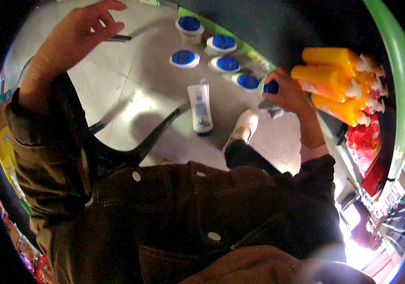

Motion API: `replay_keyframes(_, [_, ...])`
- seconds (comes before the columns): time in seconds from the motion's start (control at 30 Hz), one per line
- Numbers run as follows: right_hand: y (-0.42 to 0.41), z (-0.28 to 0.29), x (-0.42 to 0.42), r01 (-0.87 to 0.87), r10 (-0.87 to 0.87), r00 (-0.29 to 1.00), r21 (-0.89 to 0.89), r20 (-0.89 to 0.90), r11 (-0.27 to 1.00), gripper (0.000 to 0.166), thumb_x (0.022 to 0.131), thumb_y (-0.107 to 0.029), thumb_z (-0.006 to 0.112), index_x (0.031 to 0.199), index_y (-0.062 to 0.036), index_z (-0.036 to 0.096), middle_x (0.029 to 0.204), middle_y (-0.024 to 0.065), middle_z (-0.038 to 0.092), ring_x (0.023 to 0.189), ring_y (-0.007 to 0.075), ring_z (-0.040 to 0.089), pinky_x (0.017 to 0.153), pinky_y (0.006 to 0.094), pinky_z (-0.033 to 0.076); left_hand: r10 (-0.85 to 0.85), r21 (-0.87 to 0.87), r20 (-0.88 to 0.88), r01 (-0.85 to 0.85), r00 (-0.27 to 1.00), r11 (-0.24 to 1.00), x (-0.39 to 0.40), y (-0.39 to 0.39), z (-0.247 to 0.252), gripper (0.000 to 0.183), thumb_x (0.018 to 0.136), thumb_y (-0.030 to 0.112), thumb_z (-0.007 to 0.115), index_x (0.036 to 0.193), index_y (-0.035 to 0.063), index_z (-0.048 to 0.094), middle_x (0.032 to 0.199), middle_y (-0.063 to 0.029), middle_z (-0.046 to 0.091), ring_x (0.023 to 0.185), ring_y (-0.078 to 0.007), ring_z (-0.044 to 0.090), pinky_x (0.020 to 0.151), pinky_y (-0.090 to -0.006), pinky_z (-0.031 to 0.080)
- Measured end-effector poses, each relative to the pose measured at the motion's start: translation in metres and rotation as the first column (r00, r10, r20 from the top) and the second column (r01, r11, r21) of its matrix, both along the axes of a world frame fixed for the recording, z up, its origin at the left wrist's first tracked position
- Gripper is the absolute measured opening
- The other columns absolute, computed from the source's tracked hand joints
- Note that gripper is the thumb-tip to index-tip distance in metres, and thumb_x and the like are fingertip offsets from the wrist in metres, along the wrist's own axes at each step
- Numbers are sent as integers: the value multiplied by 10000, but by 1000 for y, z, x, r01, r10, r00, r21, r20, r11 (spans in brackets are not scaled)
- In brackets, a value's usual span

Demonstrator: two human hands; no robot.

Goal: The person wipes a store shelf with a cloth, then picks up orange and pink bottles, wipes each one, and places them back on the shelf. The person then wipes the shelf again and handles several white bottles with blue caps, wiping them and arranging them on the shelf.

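My right hand (285, 90) has its thumb and fingers around the blue cap of a white bottle (264, 85) beside the green shelf edge. Close to it on the floor stand several more white bottles with blue caps, among them one bottle (247, 81) right beside my fingers and another (190, 26) farther off. A white bottle (200, 108) with blue print lies flat on the tiles, its blue cap towards me. At the upper left my left hand (92, 26) is raised with fingers apart, and nothing shows in it.
Orange bottles (321, 81) with white tops lie stacked at the right, with a red package (364, 145) below them. A green rail (403, 81) curves past. My shoe (247, 124) rests on the floor. Dark bars (165, 124) cross the tiles at left. Packaged goods (5, 152) line the left rim.
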State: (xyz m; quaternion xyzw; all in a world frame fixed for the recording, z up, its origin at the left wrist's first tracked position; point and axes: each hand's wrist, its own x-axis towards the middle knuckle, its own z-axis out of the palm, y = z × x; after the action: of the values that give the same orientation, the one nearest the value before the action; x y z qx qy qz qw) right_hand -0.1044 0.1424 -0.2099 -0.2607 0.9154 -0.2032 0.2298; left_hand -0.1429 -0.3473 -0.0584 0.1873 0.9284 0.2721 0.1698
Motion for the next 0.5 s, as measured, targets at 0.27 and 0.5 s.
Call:
replay_keyframes(0.27, [-26, 67, -51, 138, -139, 971, 19, 197, 990, 494, 769, -332, 767, 1193, -121, 626, 1166, 134, 654, 1007, 323, 632, 888, 419, 492, -14, -118, -132, -2, 991, 993, 5, 6, 9, 211, 883, 83, 661, 1088, 49, 622, 899, -96, 651, 719, -189, 610, 649, -321, 497])
replay_keyframes(0.5, [-34, 48, -205, 493, -472, 797, -46, -376, 869, 624, 822, -526, 661, 1316, -161, 548, 1201, 204, 630, 1042, 348, 636, 919, 408, 491, 113, -203, -94, -130, 989, 970, 9, 28, 30, 266, 880, 155, 679, 1126, 71, 624, 875, -89, 658, 682, -188, 606, 602, -327, 484])
